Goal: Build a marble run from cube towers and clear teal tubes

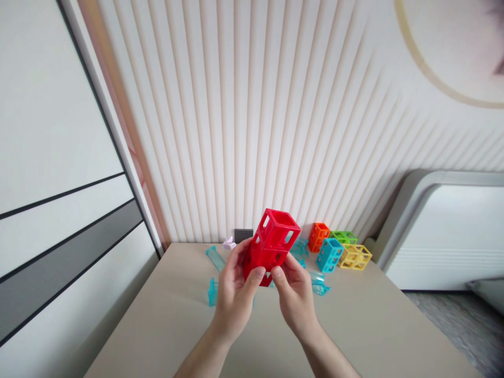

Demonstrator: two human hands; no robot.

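A red block tower (274,237) with square window openings is held up over the table, tilted with its open top toward the upper right. My left hand (236,294) grips its lower left side, thumb on the front. On the lower right side my right hand (295,295) is closed round it as well, both thumbs close together near the base. The fingers behind the tower are partly hidden. Translucent teal pieces lie on the table about my hands: a long one (215,259) and a short one (213,292) at left, another (321,287) at right.
At the table's back right stand an orange block (318,237), a blue block (329,255), a green block (344,237) and a yellow block (355,257). A small pale purple piece (229,243) lies near a dark socket (243,235). A ribbed wall (244,115) borders the beige table (173,299).
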